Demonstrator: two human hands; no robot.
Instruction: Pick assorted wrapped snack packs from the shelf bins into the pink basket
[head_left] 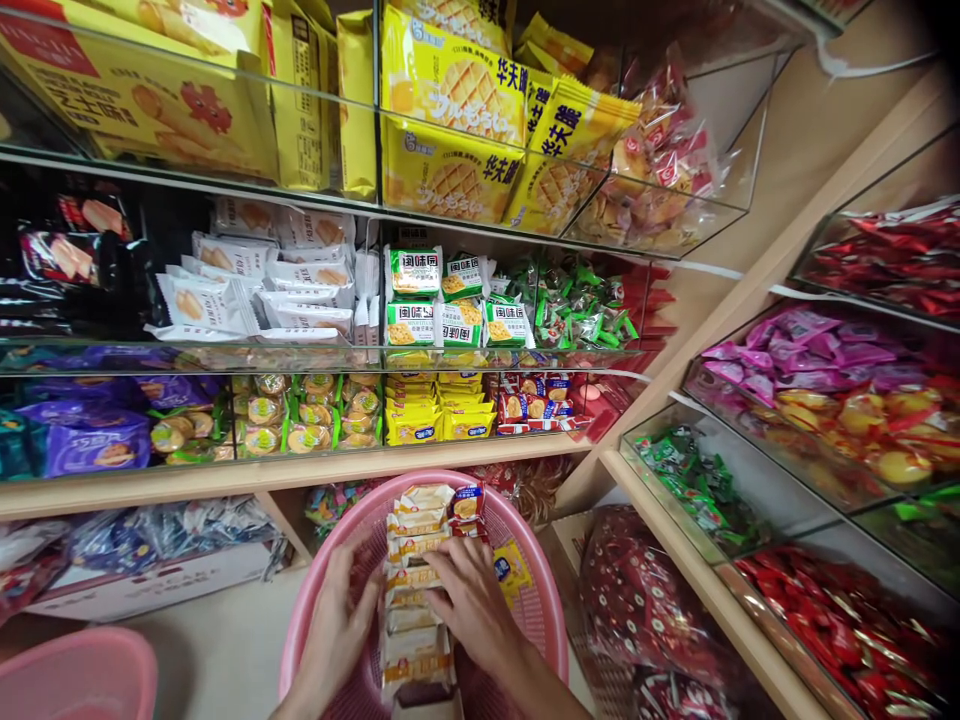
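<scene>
A person's two bare hands work inside a pink plastic basket [536, 590] held low before stocked snack shelves. The left hand [337, 625] lies with fingers spread against the left edge of a row of cream-and-gold snack packets [415, 580] stacked along the basket's middle; the right hand [469, 600] rests on the row's right side, fingers loosely curled over the packets, though whether its grip actually pinches one cannot be told from this angle. The nearest end of the row and both wrists are cut off by the lower frame edge. A small yellow packet [511, 568] lies just beside the right hand, partly hidden. Behind, clear acrylic bins hold green-labelled biscuit packs [439, 300] and yellow waffle bags [450, 110]; reflections blur much of their print. A second pink basket [79, 675] shows only its rim at lower left.
</scene>
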